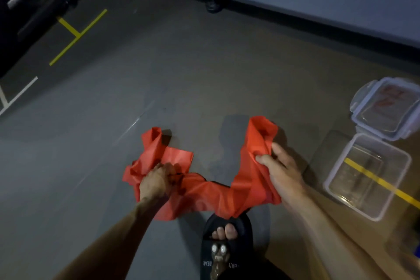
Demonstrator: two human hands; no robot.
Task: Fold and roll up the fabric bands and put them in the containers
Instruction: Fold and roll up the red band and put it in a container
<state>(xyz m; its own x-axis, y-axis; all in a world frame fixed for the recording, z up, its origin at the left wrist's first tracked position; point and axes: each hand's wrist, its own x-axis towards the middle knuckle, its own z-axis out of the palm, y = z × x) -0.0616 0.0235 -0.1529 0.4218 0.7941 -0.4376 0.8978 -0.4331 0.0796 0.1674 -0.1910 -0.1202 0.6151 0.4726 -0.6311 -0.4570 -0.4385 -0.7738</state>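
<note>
Progress is early: red fabric band [204, 193] hangs crumpled above the floor, left hand [154, 182] and right hand [279, 170] each gripping a bunch. Folding barely begun; rolling pending. Clear container [341, 198] on the right holds nothing.

The band [204, 186] is spread on the floor [159, 88] ahead of a sandalled foot [225, 245]; two containers [368, 175] (one behind the other) are set to its right.
</note>
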